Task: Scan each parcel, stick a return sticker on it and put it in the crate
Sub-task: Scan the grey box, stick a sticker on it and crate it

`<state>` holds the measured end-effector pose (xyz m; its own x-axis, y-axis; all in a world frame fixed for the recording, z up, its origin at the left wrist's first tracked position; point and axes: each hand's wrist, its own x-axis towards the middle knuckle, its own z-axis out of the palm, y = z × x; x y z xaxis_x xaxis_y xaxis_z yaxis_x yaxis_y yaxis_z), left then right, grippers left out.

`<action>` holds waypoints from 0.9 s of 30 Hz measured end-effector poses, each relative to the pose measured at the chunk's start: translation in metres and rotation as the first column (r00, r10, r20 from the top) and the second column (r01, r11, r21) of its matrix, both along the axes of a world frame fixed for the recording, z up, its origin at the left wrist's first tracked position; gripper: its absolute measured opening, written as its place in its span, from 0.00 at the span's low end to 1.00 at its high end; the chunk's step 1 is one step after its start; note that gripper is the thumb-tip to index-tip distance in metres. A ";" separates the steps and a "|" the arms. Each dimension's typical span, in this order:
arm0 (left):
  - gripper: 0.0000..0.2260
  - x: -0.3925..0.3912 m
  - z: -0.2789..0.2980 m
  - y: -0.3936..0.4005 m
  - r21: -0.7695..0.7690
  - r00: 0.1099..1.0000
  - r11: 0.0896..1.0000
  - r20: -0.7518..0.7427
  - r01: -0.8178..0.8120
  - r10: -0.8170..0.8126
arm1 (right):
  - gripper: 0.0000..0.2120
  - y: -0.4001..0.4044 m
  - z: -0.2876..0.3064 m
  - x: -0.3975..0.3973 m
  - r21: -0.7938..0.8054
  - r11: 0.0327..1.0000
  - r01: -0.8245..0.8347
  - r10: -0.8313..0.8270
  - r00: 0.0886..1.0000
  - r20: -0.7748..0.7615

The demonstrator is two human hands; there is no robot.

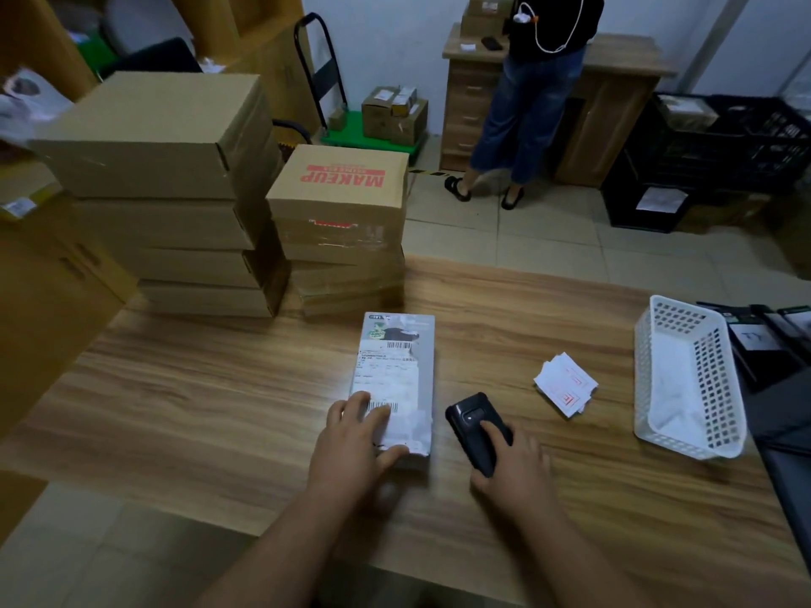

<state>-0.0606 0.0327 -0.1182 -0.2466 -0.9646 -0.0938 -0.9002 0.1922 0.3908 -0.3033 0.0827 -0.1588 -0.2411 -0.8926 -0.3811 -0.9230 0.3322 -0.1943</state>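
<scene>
Now scanning: left hand [351, 436] rests flat on the parcel [395, 379] mid-table [219, 410], right hand [509, 462] curls round the scanner [476, 432].
Next, probably lift the scanner to the barcode; stickers [566, 383] lie well right.

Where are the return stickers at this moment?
The return stickers lie on the wooden table, between the scanner and the white basket.

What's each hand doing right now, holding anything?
Left hand: open, fingers resting flat on the parcel, near its lower barcode.
Right hand: gripping the black scanner on the table.
</scene>
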 end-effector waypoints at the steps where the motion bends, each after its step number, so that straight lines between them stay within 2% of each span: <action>1: 0.28 0.000 0.000 0.000 0.002 1.000 1.000 0.001 -0.007 0.007 | 0.39 0.002 0.002 -0.001 0.011 1.000 0.011 -0.011 1.000 0.010; 5: 0.31 -0.002 0.005 -0.001 0.042 0.999 0.998 -0.003 -0.041 0.041 | 0.39 0.008 0.023 -0.009 -0.017 0.996 0.088 -0.085 0.990 0.115; 8: 0.32 -0.002 0.008 -0.002 0.065 0.999 0.997 0.028 -0.043 0.042 | 0.37 0.002 0.050 -0.015 -0.082 0.979 0.188 -0.155 0.940 0.303; 11: 0.32 -0.004 0.013 -0.001 0.084 0.998 0.995 0.037 -0.056 0.053 | 0.37 -0.007 0.086 -0.016 -0.090 0.983 0.158 -0.106 0.901 0.422; 16: 0.35 -0.001 0.015 0.005 0.076 0.993 0.990 0.045 -0.115 0.112 | 0.34 -0.015 0.151 -0.002 -0.081 0.990 -0.111 0.131 0.945 0.299; 21: 0.37 0.008 0.009 0.011 0.086 0.982 0.979 0.055 -0.184 0.180 | 0.30 -0.013 0.197 0.016 0.016 0.941 -0.338 0.329 0.925 0.191; 24: 0.37 0.009 0.006 0.013 0.105 0.979 0.973 0.050 -0.204 0.199 | 0.29 -0.013 0.207 0.023 0.051 0.921 -0.387 0.377 0.915 0.143; 27: 0.36 0.006 0.007 0.014 0.121 0.976 0.969 0.055 -0.214 0.209 | 0.29 -0.013 0.209 0.021 0.034 0.939 -0.341 0.329 0.924 0.195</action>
<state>-0.0549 0.0472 -0.1115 -0.0314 -0.9744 -0.2228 -0.9311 -0.0525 0.3610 -0.2824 0.0696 0.0505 0.1476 -0.8804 -0.4506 -0.9327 0.0277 -0.3596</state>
